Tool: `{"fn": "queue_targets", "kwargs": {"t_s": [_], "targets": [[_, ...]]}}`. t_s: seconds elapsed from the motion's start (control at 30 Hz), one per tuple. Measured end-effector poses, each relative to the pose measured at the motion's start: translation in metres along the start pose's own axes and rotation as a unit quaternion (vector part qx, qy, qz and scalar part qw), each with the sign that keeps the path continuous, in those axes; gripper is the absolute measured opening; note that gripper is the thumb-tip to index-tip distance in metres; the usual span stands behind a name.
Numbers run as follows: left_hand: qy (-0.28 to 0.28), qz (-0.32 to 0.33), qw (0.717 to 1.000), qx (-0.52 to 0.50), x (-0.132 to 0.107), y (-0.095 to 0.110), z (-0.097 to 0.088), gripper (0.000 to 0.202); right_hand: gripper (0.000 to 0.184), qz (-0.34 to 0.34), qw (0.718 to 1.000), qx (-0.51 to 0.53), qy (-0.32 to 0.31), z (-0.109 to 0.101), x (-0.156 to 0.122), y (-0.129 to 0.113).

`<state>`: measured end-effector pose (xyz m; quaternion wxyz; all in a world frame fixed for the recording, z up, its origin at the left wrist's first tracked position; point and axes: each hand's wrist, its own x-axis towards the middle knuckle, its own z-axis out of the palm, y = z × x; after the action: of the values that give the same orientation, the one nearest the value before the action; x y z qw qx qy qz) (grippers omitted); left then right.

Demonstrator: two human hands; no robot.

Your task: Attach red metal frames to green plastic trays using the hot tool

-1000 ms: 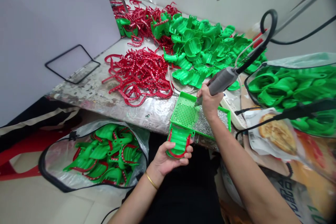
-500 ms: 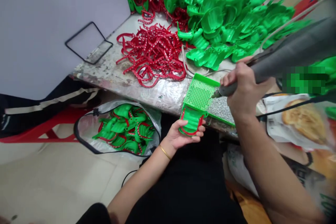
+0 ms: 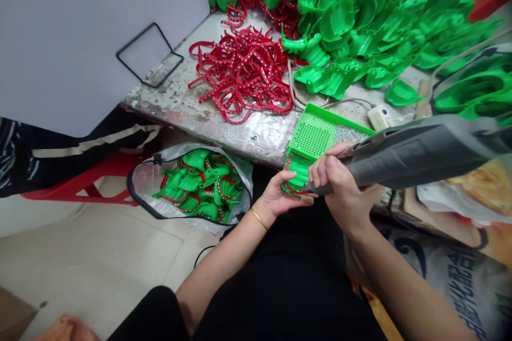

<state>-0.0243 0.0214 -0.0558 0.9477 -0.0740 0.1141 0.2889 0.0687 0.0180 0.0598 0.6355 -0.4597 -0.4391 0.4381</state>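
Reading the head camera from left to right, I use the green perforated tray (image 3: 314, 136) on the counter (image 3: 256, 141) as my reference. Left of the reference and below the counter edge sits a clear plastic bag (image 3: 190, 181) of green and red pieces. Beyond the reference and to its left lies a tangle of red perforated strips (image 3: 242, 77). Against the reference's near edge, my left hand (image 3: 286, 197) holds a green impression tray with a red rim (image 3: 298, 173), its fingers (image 3: 294, 198) curled beneath. The tray's long axis appears to run from that hand toward the reference, though the hands hide much of it. My right hand (image 3: 342, 184) is closed around a grey rotary handpiece (image 3: 420, 154), and its tip (image 3: 310, 187) sits just beside the held tray; I cannot confirm contact. Compared with the earlier frame, the tip has moved off the reference to the held tray, and the right hand now sits close beside the left. Right of the reference are a heap of green trays (image 3: 360, 26), a white power block (image 3: 380, 117) and a bag of green trays (image 3: 472, 88).
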Motion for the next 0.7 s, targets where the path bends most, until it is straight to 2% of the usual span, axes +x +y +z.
{"fn": "queue_targets", "kwargs": {"t_s": [0.3,0.53,0.7], "targets": [[0.046,0.01,0.999,0.026,-0.002,-0.001,0.005,0.03,0.006,-0.017,1.0,-0.001,0.007,0.003,-0.004,0.008],[0.027,0.003,1.0,0.003,-0.003,-0.001,0.006,0.027,0.007,-0.029,0.999,0.013,-0.005,0.001,-0.009,0.009],[0.034,-0.001,0.999,0.004,-0.002,0.0,0.004,0.031,0.006,-0.041,0.999,0.005,0.005,0.002,-0.013,0.012]]}}
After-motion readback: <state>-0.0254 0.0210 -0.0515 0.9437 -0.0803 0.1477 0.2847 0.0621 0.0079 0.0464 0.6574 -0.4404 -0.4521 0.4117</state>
